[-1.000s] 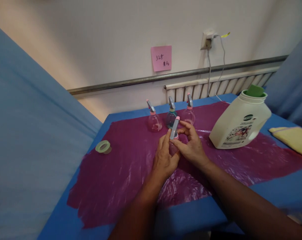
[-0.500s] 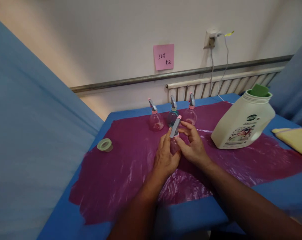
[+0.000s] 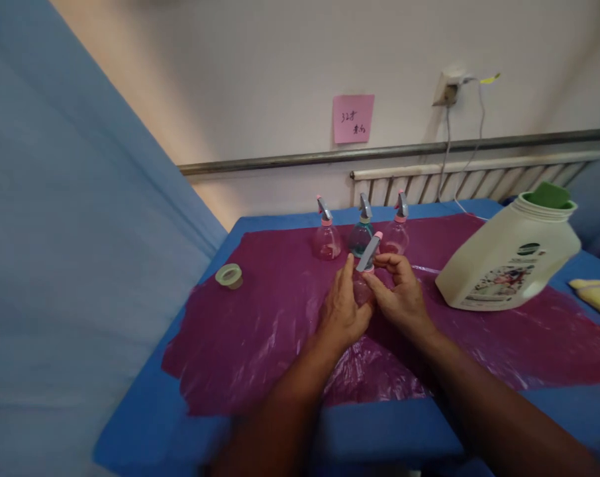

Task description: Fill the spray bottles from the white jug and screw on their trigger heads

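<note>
Small spray bottle [image 3: 363,281] sitting between both hands, gray trigger head [image 3: 369,252] tilting up-right. Left hand [image 3: 344,310] cupping body; right hand [image 3: 402,296] pinching collar, equally near.

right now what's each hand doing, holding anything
Left hand: closed around the body of the small spray bottle.
Right hand: fingers pinching the same bottle's pink collar below the grey nozzle.

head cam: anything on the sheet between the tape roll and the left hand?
Nothing. In the head view the stretch from the tape roll to the left hand is bare purple plastic sheet, only wrinkles and glare.
</note>
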A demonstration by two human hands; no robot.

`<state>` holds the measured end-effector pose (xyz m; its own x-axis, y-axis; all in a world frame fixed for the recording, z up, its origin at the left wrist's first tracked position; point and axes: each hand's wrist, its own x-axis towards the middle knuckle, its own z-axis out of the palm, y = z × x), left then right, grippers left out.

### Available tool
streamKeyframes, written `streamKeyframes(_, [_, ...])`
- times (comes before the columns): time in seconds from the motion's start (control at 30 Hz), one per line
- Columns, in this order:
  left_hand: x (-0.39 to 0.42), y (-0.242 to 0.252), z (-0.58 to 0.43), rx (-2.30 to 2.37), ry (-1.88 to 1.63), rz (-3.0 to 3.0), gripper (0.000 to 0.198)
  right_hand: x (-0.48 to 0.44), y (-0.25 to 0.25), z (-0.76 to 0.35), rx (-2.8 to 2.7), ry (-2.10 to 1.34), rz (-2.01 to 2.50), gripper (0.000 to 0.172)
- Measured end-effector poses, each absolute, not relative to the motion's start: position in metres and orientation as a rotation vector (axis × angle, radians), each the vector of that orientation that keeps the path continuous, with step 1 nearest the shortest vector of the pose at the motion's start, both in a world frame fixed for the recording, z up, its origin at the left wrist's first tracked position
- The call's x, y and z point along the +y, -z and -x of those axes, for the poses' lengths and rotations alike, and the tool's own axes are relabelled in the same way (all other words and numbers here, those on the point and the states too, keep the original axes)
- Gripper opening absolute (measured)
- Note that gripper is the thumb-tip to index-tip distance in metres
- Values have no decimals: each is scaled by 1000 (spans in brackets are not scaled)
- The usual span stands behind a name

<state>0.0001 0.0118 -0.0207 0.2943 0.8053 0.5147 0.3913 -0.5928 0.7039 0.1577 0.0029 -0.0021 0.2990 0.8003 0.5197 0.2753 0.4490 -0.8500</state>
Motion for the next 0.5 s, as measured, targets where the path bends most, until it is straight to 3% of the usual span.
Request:
streamKeyframes(0.33, [-3, 10, -2, 1233, -1057, -2122, 93, -6, -6, -163, -1370, -443, 1273, 47])
streamKeyframes(0.5, [-9, 5, -3, 1265, -1084, -2081, 103, -1, -27, -169, -1389, -298, 1341, 54])
